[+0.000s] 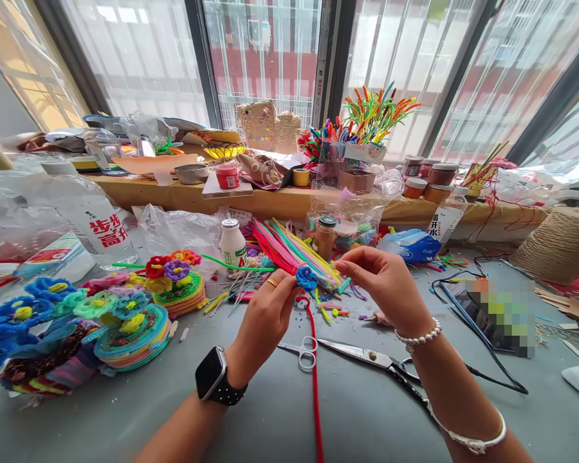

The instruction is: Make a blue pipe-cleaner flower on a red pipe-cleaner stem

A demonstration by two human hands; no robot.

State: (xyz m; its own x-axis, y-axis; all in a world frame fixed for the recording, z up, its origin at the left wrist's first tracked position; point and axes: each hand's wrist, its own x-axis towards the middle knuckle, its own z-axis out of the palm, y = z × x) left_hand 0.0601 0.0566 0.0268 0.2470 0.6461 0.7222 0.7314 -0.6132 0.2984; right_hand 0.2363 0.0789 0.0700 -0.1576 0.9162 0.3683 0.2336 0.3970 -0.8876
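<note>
Between the fingertips of my left hand is a small blue pipe-cleaner flower. My right hand is raised just to the right of it, thumb and forefinger pinched together; whatever they hold is too small to make out. Behind the flower lies a bundle of loose pipe cleaners in red, pink, teal and yellow. A red pipe cleaner with a curled end runs toward me on the grey table. Small scissors lie under it, with large scissors alongside to the right.
Finished pipe-cleaner flower pots stand at the left, near a large water bottle. Behind my hands are a white bottle and a brown jar. A phone with a cable and a twine spool are at the right.
</note>
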